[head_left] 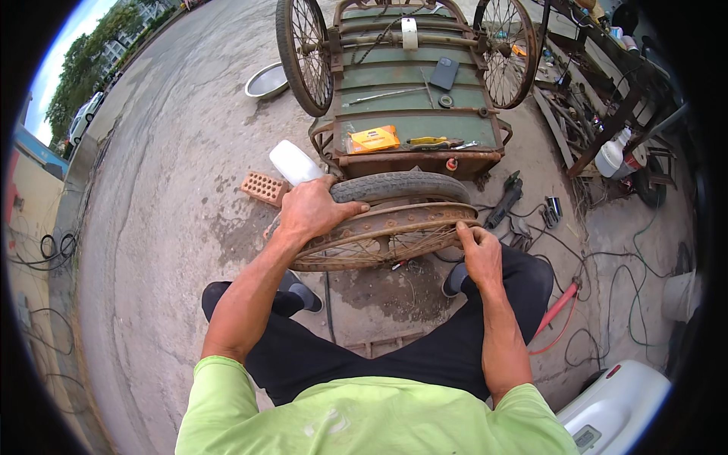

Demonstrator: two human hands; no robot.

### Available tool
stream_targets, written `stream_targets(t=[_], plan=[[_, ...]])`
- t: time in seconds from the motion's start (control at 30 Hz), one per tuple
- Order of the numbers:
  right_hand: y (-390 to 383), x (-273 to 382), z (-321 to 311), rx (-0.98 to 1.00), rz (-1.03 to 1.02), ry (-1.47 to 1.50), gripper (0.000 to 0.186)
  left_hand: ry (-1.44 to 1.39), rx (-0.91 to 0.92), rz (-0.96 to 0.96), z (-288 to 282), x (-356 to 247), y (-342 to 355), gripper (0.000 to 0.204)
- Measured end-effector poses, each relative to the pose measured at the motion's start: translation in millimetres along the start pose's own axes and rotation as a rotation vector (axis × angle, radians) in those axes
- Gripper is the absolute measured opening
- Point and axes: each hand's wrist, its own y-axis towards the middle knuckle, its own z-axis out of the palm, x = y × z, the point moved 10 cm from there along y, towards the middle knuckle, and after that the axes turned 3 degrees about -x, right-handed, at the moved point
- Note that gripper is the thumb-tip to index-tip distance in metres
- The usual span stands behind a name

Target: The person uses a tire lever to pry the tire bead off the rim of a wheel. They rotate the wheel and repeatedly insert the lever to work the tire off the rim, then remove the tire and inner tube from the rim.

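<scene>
Between my knees stands a rusty spoked wheel rim [384, 241], tilted so its inner band with spoke holes shows. A worn black tire [402, 186] lies against its far side; whether they are still joined at the left is hidden by my hand. My left hand [312, 210] is closed over the left end of the tire, thumb stretched along the gap beside the rim. At the rim's right edge, my right hand [481, 256] pinches it between thumb and curled fingers.
Ahead is an upturned green cart [417, 95] with two spoked wheels. On it lie an orange box [373, 139], yellow-handled pliers [434, 142] and a phone [444, 72]. A perforated brick [263, 188], white container [294, 162], power tool [504, 200] and red hand pump [557, 309] are nearby.
</scene>
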Motion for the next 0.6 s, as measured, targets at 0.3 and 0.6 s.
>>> stream_targets(t=[0.3, 0.6], plan=[[-83.9, 202.1, 88.6, -0.003, -1.120, -0.336, 0.054, 0.030, -0.023, 0.158, 11.7, -39.4, 4.2, 0.069], [-62.1, 194.5, 123.0, 0.049, -1.163, -0.496, 0.058, -0.102, -0.249, 0.207, 6.1, -2.6, -7.1, 0.062]])
